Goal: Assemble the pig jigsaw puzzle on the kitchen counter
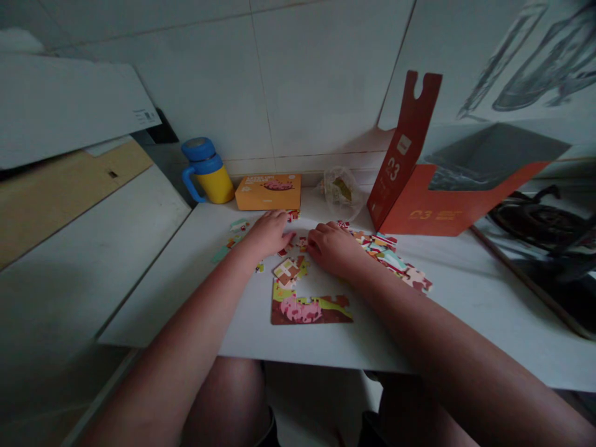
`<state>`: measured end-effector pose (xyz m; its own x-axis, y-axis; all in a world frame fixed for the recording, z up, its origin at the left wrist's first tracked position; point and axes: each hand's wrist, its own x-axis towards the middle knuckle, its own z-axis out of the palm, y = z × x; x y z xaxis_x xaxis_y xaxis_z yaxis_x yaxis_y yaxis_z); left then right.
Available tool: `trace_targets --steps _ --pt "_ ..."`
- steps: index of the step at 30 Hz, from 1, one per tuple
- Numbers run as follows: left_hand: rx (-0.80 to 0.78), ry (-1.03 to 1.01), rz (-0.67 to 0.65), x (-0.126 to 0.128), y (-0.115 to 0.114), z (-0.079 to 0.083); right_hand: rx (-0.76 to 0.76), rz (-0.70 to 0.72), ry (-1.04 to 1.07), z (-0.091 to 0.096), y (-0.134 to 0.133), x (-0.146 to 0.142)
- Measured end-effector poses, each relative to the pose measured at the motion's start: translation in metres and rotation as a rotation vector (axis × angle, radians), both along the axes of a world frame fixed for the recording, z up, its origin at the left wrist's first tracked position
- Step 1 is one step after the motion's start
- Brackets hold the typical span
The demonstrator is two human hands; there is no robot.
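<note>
To do this well, I'd pick one loose piece at a time, look at its colors, and turn it to fit the open edges of the joined puzzle part [300,312]. Press it flat gently, with the other hand keeping the part from sliding. The brown and cream chunk [286,271] at the part's 11 o'clock sits tilted, so I'd check that its edges line up.

The joined part lies flat on the tabletop [246,323], at 5 o'clock from the left grip [270,233] and 7 o'clock from the right grip [331,245]; neither touches it. Some small middle pieces [282,253] lie between the two. The right pile [393,257] is at 3 to 4 o'clock from the right grip, and the left pieces [223,249] are at 8 o'clock from the left grip. The left thumb sticks out and the right fingers curl down. I can't tell if either holds a piece.
</note>
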<state>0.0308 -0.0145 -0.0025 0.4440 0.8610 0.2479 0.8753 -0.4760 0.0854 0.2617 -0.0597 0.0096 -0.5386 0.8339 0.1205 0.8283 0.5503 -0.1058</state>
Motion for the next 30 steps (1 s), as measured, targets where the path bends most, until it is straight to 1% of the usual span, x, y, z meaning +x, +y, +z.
trace_targets --steps 3,5,7,9,12,15,18,21,24,27,30 --pt "-0.036 0.028 0.062 0.016 0.016 -0.001 0.001 0.008 0.003 0.002 -0.001 0.001" --pt "-0.046 0.011 0.121 0.023 0.025 -0.003 0.006 0.017 0.008 0.003 -0.001 0.003" --pt "-0.035 -0.024 0.151 0.028 0.030 -0.006 0.007 0.021 0.010 0.003 -0.001 0.004" --pt "-0.022 -0.066 0.147 0.031 0.032 -0.007 0.007 0.026 0.010 0.003 -0.001 0.006" --pt "-0.041 -0.109 0.101 0.030 0.028 -0.004 0.025 0.031 0.021 0.003 -0.001 0.006" --pt "-0.091 -0.146 0.037 0.027 0.020 0.001 0.018 0.027 0.024 0.004 -0.002 0.006" --pt "-0.081 -0.222 0.025 0.020 0.013 0.002 0.000 0.023 0.026 0.006 -0.002 0.006" --pt "-0.061 -0.298 0.046 0.010 0.011 -0.004 -0.002 0.025 0.025 0.007 -0.003 0.007" --pt "-0.025 -0.313 0.034 -0.001 0.012 -0.011 -0.010 0.032 0.023 0.007 -0.002 0.008" --pt "0.048 -0.243 0.106 -0.011 0.016 -0.015 -0.019 0.034 0.029 0.006 -0.001 0.008" --pt "0.013 -0.185 0.194 -0.017 0.018 -0.016 -0.022 0.027 0.026 0.005 -0.001 0.008"
